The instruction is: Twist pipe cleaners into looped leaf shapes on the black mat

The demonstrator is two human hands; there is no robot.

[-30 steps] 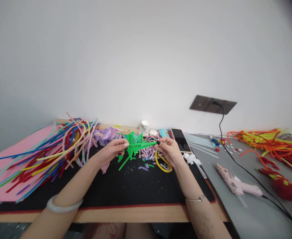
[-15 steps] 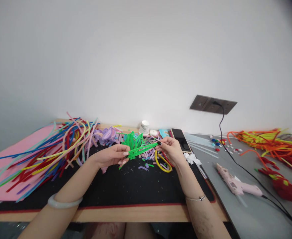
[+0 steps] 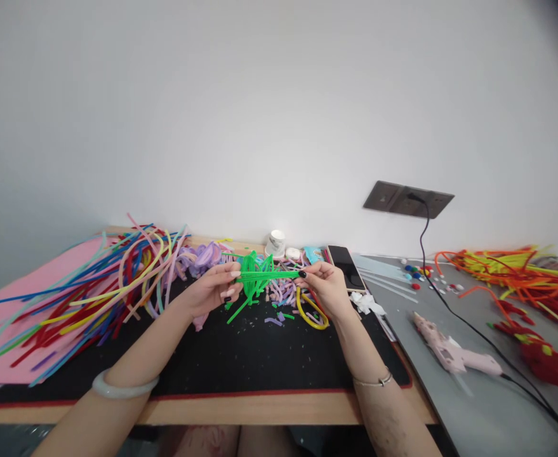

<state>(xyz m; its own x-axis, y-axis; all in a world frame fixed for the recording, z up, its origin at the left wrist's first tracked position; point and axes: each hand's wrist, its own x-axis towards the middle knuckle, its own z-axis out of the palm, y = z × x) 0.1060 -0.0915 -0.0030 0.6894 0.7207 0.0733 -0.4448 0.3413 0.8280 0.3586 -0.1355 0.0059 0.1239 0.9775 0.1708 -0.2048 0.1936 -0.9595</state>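
Between my two hands a small bundle of green pipe cleaners [image 3: 272, 275] is stretched level above the black mat. My left hand [image 3: 215, 285] pinches its left end between thumb and fingers. At the other end, my right hand [image 3: 323, 285] grips the bundle with thumb and forefinger. Just behind lies a heap of bent green pipe cleaners [image 3: 251, 261], partly covered by the held strands. A bent yellow pipe cleaner [image 3: 314, 322] rests on the mat below my right hand, and lilac cut pieces [image 3: 283, 294] are scattered under the bundle.
Many coloured pipe cleaners [image 3: 117, 279] spread over a pink sheet [image 3: 35, 279] on the left. A paper cup [image 3: 276, 242] and a phone [image 3: 346, 265] stand near the wall. On the right, a pink glue gun [image 3: 452, 352] with its cord [image 3: 469, 336] lies beside orange and red pipe cleaners [image 3: 511, 273].
The left end of the green bundle has risen with my left hand, so the strands now run level and closer together. My right hand has barely moved.
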